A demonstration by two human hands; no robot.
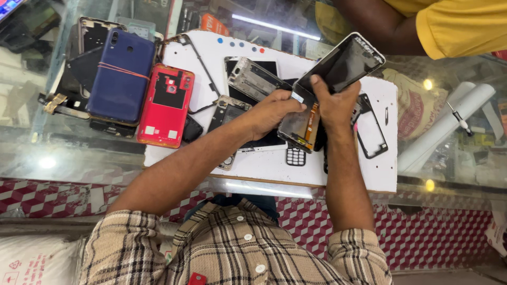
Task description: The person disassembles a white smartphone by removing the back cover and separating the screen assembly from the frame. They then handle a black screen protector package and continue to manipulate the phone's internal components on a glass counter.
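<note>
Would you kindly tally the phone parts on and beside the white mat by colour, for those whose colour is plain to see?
Blue: 1, the blue phone back with a band round it
Red: 1, the red phone back
Black: 2, the screen panel held in the right hand and left hand, and the empty black frame
Silver: 1, the metal mid-frame
Total: 5

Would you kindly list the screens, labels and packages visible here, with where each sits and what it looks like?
Phone screen panel: dark glossy rectangle, held up in the right hand, with the left hand on its lower end.
Screen corner: top left edge, lit blue.
White stickers: small squares on the red phone back.
Orange packet: under the glass counter, top centre.
White sack: bottom left, red print.
</note>
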